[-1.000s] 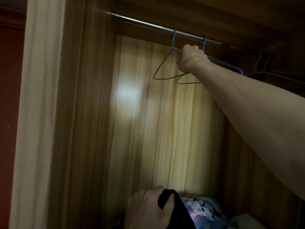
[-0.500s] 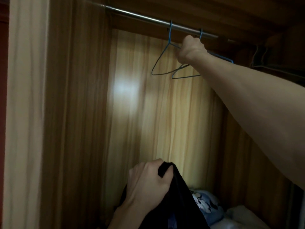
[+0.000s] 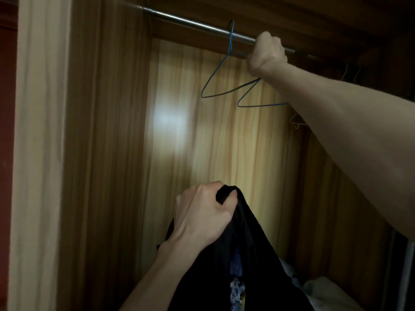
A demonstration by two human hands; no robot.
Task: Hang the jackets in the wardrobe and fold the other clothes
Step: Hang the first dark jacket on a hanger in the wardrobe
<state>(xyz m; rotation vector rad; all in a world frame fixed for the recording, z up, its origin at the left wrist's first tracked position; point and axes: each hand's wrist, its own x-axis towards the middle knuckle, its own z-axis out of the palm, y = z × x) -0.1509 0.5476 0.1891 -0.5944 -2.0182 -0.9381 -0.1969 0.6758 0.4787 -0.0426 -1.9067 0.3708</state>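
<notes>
My right hand (image 3: 267, 52) is closed around a thin blue wire hanger (image 3: 251, 95) just under the metal wardrobe rail (image 3: 190, 20). My left hand (image 3: 202, 212) grips the black jacket (image 3: 247, 254) low inside the wooden wardrobe (image 3: 107, 131).

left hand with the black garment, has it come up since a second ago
Yes. The left hand, gripping the black garment, has risen toward the rail; more forearm and fabric now show below it.

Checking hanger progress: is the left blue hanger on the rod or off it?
On. The left blue hanger hooks over the rod; the right hand grips beside it.
</notes>
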